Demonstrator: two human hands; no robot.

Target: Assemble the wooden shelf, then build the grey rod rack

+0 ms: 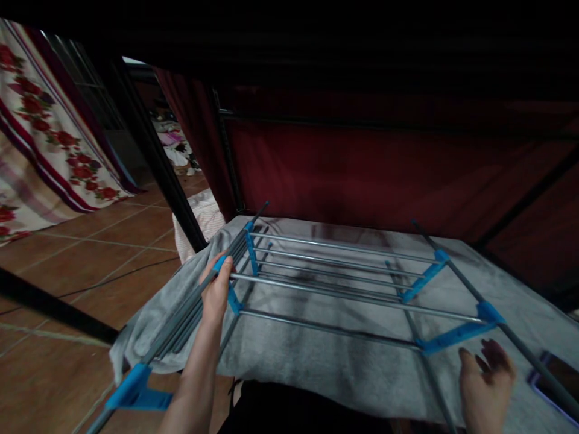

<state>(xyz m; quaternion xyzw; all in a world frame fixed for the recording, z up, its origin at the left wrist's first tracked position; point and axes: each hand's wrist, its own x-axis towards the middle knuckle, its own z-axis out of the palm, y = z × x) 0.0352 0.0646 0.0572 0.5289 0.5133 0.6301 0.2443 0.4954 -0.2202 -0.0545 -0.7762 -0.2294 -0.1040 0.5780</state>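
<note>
A rack frame of grey metal tubes (325, 292) with blue plastic brackets lies across a grey blanket (335, 367). My left hand (218, 288) is wrapped round the rack's left side pole at a blue joint (220, 263). Several loose-looking grey tubes (187, 322) are bunched beside that pole. Toward the viewer, another blue bracket (136, 392) sits lower on the same pole. My right hand (488, 380) hovers just below the right front blue bracket (461, 336), fingers slightly curled and apart from the thumb, holding nothing.
A phone-like dark object with a purple edge (558, 386) lies at the right. Dark red cloth (325, 175) hangs behind the bed. Black metal posts (156, 150) stand at the left, beyond them a tiled floor (104, 241), a black cable and a flowered curtain (49, 132).
</note>
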